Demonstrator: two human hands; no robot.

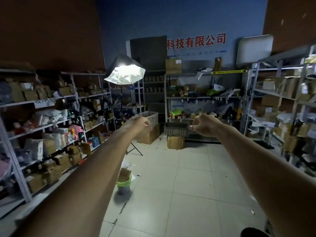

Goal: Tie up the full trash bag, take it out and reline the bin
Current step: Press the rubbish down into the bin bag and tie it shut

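Not yet begun: at seven o'clock, green trash bag untied inside the bin, stuffed with cardboard. Left grip and right grip clenched on nothing.

Stockroom of a company, dim, one lamp on. Grey metal racks along three sides: left rack, back rack, right rack. Shelves crowded with cardboard boxes and bagged goods; small tags hang from many shelf edges, and a handwritten paper label is taped to the left rack. Back wall blue, with large red Chinese lettering ending in "有限公司", a limited company. Lit photo umbrella lamp on a stand by the back rack. White basket crate on a carton and a grey crate stand on the pale tiled floor, which is scattered with paper scraps.
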